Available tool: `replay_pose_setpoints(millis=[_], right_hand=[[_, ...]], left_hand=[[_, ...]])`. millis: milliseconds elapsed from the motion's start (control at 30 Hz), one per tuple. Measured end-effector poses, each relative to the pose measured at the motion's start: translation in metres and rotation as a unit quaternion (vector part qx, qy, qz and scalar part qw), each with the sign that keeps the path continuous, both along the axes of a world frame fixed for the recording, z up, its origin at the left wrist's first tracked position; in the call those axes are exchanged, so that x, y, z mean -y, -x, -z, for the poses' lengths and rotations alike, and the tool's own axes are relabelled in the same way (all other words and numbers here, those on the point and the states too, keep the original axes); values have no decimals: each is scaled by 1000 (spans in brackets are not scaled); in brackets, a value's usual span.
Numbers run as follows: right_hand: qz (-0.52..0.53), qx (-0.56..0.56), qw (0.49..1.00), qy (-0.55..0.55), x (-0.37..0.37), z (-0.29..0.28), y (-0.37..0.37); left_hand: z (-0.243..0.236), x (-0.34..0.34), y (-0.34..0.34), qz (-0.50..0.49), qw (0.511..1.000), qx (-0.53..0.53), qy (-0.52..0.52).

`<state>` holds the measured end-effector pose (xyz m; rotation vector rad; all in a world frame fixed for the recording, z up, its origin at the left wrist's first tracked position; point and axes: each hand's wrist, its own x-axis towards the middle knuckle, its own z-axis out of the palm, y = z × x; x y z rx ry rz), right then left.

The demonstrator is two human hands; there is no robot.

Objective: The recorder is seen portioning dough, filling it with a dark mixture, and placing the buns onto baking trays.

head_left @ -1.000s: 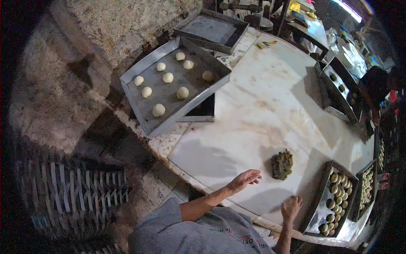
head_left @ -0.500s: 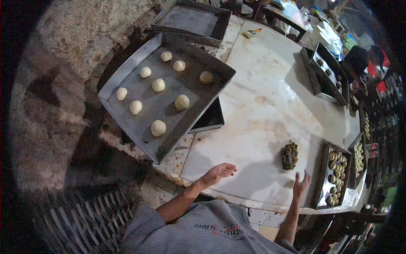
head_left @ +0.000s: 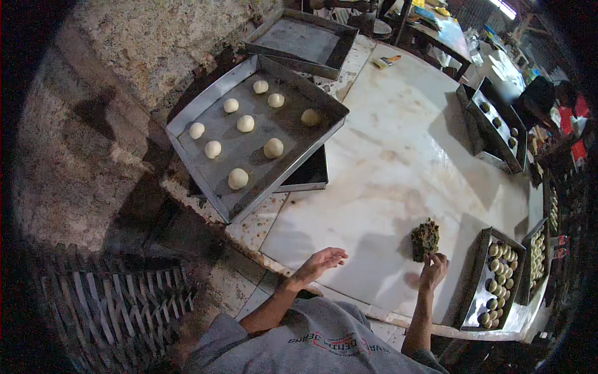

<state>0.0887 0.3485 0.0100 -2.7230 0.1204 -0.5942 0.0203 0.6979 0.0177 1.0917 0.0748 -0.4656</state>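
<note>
A dark greenish-brown clump of crumbly paste, perhaps filling, (head_left: 425, 240) rests on the pale marble tabletop (head_left: 374, 206). At its near edge, the bent fingers of my right hand (head_left: 435, 269) pinch into the paste. My left hand (head_left: 320, 265) hovers over the near table edge with nothing in it, its fingers slightly curved and apart. Several round white dough balls (head_left: 245, 124) sit spaced out on a large metal tray (head_left: 187, 163) to the left. On the right, a deep metal tray (head_left: 470, 311) holds rows of small balls (head_left: 498, 268).
Another metal tray (head_left: 305, 40) lies at the far left, near a brush (head_left: 386, 61). Under the dough tray shows a dark tray (head_left: 308, 174). Stacked trays (head_left: 498, 124) with dark balls stand far right, by a person (head_left: 539, 100). Slatted crates (head_left: 118, 299) are lower left.
My right hand has moved in from beside the clump to its near edge, and its fingers have closed there. The left hand stays nearly in place. The view has shifted slightly.
</note>
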Motion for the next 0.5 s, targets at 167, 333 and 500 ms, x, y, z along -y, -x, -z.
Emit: replay_pose_setpoints(millis=[167, 333, 500], right_hand=[[-1, 42, 999, 0, -19, -4, 4], [79, -9, 992, 99, -27, 4, 5], [175, -114, 976, -65, -52, -17, 2]], left_hand=[[11, -6, -5, 40, 999, -14, 19], [13, -43, -26, 135, 991, 10, 12], [10, -101, -33, 218, 975, 10, 44]])
